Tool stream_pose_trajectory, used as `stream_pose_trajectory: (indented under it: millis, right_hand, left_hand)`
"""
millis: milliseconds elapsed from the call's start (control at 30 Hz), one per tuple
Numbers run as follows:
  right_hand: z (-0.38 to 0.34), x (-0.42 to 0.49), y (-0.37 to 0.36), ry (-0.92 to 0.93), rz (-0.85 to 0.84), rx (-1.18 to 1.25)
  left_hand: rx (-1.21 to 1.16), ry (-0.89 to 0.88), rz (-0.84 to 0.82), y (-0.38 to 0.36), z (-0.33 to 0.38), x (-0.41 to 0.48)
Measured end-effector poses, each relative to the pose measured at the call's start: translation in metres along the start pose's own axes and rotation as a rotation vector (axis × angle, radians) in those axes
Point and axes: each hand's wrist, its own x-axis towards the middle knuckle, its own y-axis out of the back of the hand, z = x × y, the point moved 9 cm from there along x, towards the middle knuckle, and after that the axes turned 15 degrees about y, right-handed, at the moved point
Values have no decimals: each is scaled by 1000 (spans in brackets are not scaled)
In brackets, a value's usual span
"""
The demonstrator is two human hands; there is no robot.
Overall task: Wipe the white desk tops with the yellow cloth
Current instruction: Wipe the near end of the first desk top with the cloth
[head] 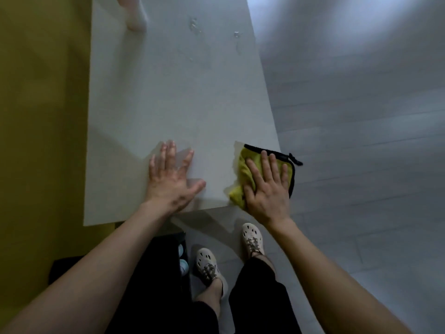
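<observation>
Spread right hand (266, 186) presses the yellow cloth (251, 154) at the tabletop's (168, 104) 4 o'clock corner; pushed outward, it could drop. Left hand (168, 179) braces flat.

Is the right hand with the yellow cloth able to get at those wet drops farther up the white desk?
Probably, leaning forward: only bare white desk top lies between the right hand, flat on the yellow cloth, and the wet drops.

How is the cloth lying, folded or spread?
Bunched, not spread: the cloth crumples in folds under the flat right hand.
</observation>
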Motion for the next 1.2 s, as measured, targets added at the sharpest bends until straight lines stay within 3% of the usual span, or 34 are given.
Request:
stream_pose_trajectory:
  millis: [100, 200, 300, 400, 500, 667, 733, 833, 933, 1033, 1133, 1200]
  right_hand:
    - [18, 85, 4, -15, -50, 32]
    - [31, 146, 2, -25, -60, 53]
    - [-2, 112, 4, 186, -63, -2]
    - [-37, 53, 2, 463, -172, 13]
    - [-15, 101, 2, 591, -180, 26]
    - [36, 288, 9, 189, -62, 58]
    - [30, 307, 3, 161, -85, 52]
    - [-8, 247, 5, 382, -123, 16]
    - [-48, 141, -1, 789, -259, -28]
    - [-36, 148, 2, 998, -257, 22]
    - [-5, 256, 16, 751, -77, 54]
    - [7, 309, 12, 526, -71, 21]
  left_hand:
    - [39, 128, -252, -14, 8, 10]
    - [59, 187, -363, -22, 13, 15]
    - [39, 213, -445, -24, 13, 15]
    - [29, 203, -468, -21, 13, 9]
    - [28, 228, -487, -19, 15, 5]
    - [45, 217, -465, -24, 11, 4]
    - [45, 211, -467, -21, 9, 3]
    - [55, 196, -467, -21, 9, 1]
    - [37, 207, -459, -18, 10, -2]
    - [42, 211, -469, -18, 12, -3]
    - [55, 212, -475, -20, 11, 0]
    - [58, 209, -466, -22, 9, 2]
